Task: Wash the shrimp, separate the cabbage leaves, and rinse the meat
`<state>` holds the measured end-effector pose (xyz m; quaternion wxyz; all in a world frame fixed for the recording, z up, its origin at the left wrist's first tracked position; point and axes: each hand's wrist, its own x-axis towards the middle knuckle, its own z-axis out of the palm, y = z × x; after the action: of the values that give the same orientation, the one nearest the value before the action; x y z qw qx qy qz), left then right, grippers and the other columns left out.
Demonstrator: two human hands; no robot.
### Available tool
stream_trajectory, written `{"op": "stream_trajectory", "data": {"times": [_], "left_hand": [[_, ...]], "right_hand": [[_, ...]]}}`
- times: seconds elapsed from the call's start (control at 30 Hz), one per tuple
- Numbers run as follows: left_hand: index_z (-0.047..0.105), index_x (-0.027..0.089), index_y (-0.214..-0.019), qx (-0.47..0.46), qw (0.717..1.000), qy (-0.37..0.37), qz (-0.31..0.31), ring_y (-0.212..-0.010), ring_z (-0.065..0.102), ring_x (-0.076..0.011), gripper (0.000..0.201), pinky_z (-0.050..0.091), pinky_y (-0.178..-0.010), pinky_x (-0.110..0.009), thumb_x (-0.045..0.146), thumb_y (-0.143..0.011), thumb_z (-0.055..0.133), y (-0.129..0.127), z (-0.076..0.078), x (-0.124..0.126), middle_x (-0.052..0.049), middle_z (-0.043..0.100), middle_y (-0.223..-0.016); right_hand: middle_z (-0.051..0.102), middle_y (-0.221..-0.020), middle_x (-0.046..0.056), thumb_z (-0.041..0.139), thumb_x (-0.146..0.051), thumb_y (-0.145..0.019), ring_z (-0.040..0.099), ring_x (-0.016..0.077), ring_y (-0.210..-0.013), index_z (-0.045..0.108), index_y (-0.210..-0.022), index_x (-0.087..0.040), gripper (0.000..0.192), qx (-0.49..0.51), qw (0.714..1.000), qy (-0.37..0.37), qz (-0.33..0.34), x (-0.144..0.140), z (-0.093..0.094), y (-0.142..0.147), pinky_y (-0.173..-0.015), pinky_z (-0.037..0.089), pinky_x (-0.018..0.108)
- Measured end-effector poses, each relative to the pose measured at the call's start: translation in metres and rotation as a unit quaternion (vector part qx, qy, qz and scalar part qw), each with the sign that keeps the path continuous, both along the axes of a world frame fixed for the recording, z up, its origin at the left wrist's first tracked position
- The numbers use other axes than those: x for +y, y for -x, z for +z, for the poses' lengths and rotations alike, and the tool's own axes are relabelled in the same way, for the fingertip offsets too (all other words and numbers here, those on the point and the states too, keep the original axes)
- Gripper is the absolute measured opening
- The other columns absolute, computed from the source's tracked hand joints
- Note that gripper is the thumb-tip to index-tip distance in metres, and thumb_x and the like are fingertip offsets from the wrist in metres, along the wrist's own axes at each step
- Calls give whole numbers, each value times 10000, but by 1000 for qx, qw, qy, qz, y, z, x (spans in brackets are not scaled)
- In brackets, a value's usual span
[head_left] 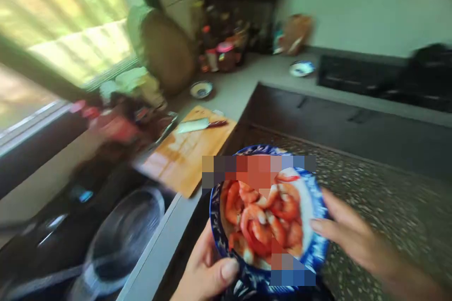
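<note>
Between my two hands is a blue-and-white patterned bowl (312,197), held up in front of me over the floor. Cooked orange-red shrimp (259,225) fill it, curled and heaped together. My left hand (212,263) grips the near left rim, its thumb over the edge. On the right side, my right hand (348,225) clasps the rim with a thumb on top and fingers beneath. Blocky pixel patches hide part of the far rim, some shrimp and the near edge.
A wooden cutting board (197,150) with a cleaver (201,125) lies on the counter. A pot (123,240) sits lower left. Small dishes (201,89) and bottles (212,51) stand farther back, near a round woven tray (167,51). A dark stove (360,77) is at right.
</note>
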<state>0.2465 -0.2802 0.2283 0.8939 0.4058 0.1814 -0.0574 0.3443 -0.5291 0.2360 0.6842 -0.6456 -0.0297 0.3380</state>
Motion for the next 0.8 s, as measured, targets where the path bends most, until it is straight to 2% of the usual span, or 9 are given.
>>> {"op": "stream_trajectory", "data": {"times": [0.07, 0.13, 0.23, 0.33, 0.4, 0.47, 0.53, 0.63, 0.8], "left_hand": [[470, 251, -1366, 2, 998, -21, -66, -1309, 400, -397, 845, 359, -1067, -531, 491, -616, 776, -59, -2, -26, -99, 544, -1355], [483, 284, -1359, 13, 989, -61, -131, -1304, 412, -387, 856, 421, -1025, -508, 528, -594, 781, -117, -11, -54, -88, 532, -1372], [588, 309, -1251, 26, 971, -128, -202, -1225, 507, -367, 783, 510, -928, -470, 533, -537, 815, -200, -37, -95, -78, 560, -1344], [709, 240, -1048, 31, 953, -161, -255, -1086, 610, -318, 618, 529, -893, -413, 531, -516, 828, -277, -67, -129, -93, 664, -1184], [751, 188, -864, 26, 939, -174, -296, -921, 662, -274, 557, 542, -822, -364, 570, -467, 833, -326, -83, -150, -97, 728, -964], [748, 169, -727, 12, 925, -185, -331, -742, 649, -210, 530, 532, -692, -300, 606, -436, 825, -372, -93, -172, -77, 721, -774], [739, 168, -679, -19, 912, -196, -360, -631, 583, -149, 498, 474, -590, -243, 607, -456, 818, -416, -96, -197, -48, 683, -673], [730, 166, -667, -70, 889, -224, -393, -580, 499, -108, 459, 405, -552, -214, 579, -488, 818, -472, -88, -238, -10, 613, -594], [658, 159, -605, -71, 880, -212, -418, -570, 451, -97, 455, 367, -554, -212, 572, -495, 814, -535, -78, -329, 20, 533, -558]], "right_hand": [[691, -1071, 74, 641, -279, -749, 659, 226, -899, 493, -1335, -229, 607, 7, 995, -46, -91, -16, -16, -25, -802, 541, 363], [710, -875, 34, 622, -261, -700, 640, 161, -644, 546, -1256, -209, 563, 33, 980, -65, -185, -45, -38, -50, -597, 542, 286], [652, -644, -23, 605, -271, -628, 536, 112, -440, 607, -1088, -189, 467, 51, 936, -51, -344, -103, -63, -81, -374, 418, 201], [625, -570, -28, 618, -286, -588, 521, 113, -410, 614, -894, -183, 323, 16, 872, -28, -488, -166, -71, -104, -342, 369, 190], [636, -569, -13, 627, -296, -590, 538, 122, -420, 600, -822, -186, 259, -10, 833, -22, -553, -208, -70, -119, -361, 363, 196], [660, -601, 7, 638, -297, -598, 568, 136, -456, 598, -797, -188, 230, -20, 794, -15, -607, -249, -69, -137, -393, 374, 208], [684, -647, 29, 654, -285, -592, 591, 152, -494, 606, -798, -190, 231, -18, 750, -3, -662, -290, -69, -155, -424, 393, 225], [691, -654, 54, 677, -273, -574, 602, 167, -512, 617, -795, -184, 245, -12, 694, 2, -720, -351, -79, -185, -447, 412, 239], [695, -659, 61, 685, -247, -560, 641, 187, -565, 604, -832, -187, 290, -1, 619, -29, -784, -457, -117, -238, -488, 452, 245]]}}
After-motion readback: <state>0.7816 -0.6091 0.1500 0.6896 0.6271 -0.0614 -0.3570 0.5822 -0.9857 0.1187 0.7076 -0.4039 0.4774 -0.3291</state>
